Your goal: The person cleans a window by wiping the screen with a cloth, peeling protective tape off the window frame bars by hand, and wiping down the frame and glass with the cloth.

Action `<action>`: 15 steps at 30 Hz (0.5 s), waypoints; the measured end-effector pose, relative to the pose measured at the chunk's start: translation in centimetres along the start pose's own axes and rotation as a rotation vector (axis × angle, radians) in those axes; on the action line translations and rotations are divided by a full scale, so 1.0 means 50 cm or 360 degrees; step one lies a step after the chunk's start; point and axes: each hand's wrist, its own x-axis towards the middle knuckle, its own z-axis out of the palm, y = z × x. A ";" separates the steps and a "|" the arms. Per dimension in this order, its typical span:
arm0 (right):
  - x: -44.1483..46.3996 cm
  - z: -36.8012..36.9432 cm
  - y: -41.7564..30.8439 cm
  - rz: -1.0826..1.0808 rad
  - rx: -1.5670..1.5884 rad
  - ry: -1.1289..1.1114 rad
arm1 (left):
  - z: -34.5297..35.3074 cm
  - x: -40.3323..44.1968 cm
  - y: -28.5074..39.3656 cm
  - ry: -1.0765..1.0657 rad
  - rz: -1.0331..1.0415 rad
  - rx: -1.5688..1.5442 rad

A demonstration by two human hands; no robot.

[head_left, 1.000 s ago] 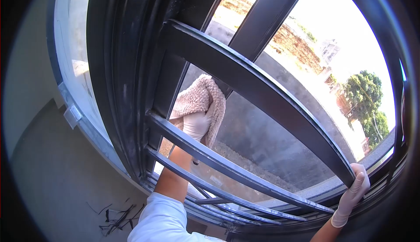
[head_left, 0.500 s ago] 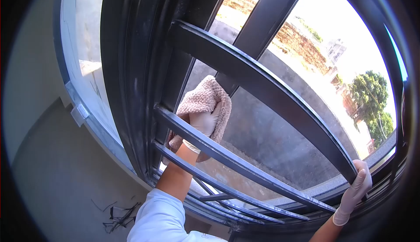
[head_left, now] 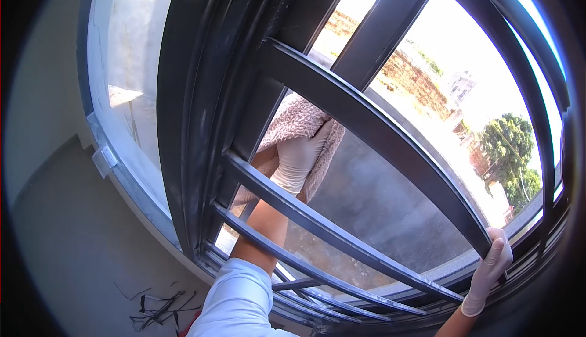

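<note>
My left hand [head_left: 297,161], in a pale glove, reaches between the dark metal bars and is closed on a fluffy pinkish-beige cloth [head_left: 300,119]. The cloth lies against the window on the far side of the bars, partly hidden behind a broad dark crossbar [head_left: 372,126]. A lower bar [head_left: 342,230] passes in front of my wrist. At the right, my gloved right hand [head_left: 493,262] is wrapped round the lower right end of the broad crossbar.
A thick dark window frame [head_left: 201,111] stands at the left, beside a lighter pane [head_left: 137,50]. Black strips [head_left: 160,309] lie on the grey floor [head_left: 67,245]. Outside are a grey wall [head_left: 390,184] and a tree [head_left: 510,151].
My left hand and the cloth have moved up the window, the cloth's top now behind the broad crossbar. My right hand keeps its hold, and the view has shifted slightly.
</note>
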 end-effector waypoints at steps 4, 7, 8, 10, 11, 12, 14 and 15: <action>-0.009 -0.009 0.024 0.0087 -0.0038 -0.0071 | -0.007 0.054 0.037 -0.0166 -0.0211 -0.0196; -0.011 -0.008 0.040 0.0153 0.0034 -0.0036 | -0.022 0.038 0.031 -0.0261 -0.0336 -0.0441; -0.014 -0.007 0.044 0.0189 0.0063 -0.0023 | -0.027 0.018 0.023 -0.0331 -0.0368 -0.0326; -0.011 -0.005 0.036 0.0190 0.0091 -0.0028 | -0.039 -0.021 0.000 -0.0463 -0.0480 -0.0221; -0.010 -0.003 0.035 0.0174 0.0086 -0.0020 | -0.043 -0.041 -0.016 -0.0523 -0.0597 -0.0285; -0.009 -0.003 0.033 0.0159 0.0080 -0.0011 | -0.051 -0.067 -0.026 -0.0570 -0.0735 -0.0394; -0.010 -0.002 0.032 0.0142 0.0095 -0.0005 | -0.098 -0.090 -0.030 -0.0744 -0.0901 -0.0398; -0.010 0.001 0.030 0.0138 0.0099 0.0009 | -0.130 -0.094 -0.025 -0.0760 -0.0855 -0.0380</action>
